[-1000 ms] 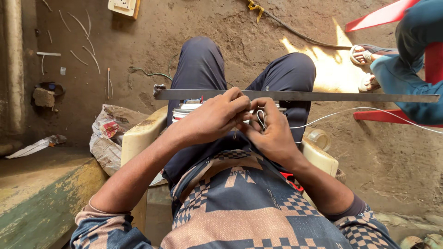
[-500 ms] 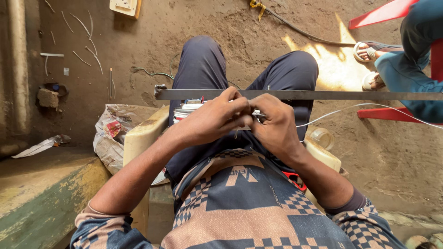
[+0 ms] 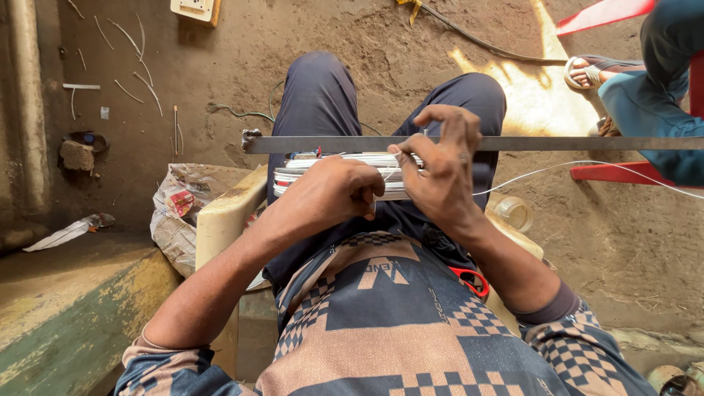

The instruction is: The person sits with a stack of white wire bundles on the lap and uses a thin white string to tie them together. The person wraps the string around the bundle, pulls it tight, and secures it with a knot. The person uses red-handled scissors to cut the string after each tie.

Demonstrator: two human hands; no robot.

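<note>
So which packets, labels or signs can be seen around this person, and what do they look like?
Crumpled printed bag: on the floor left of the person's seat, whitish with red and dark patches.
Switch box: top edge, on the earth floor, cream and squarish.
No screens or signs in view.
</note>
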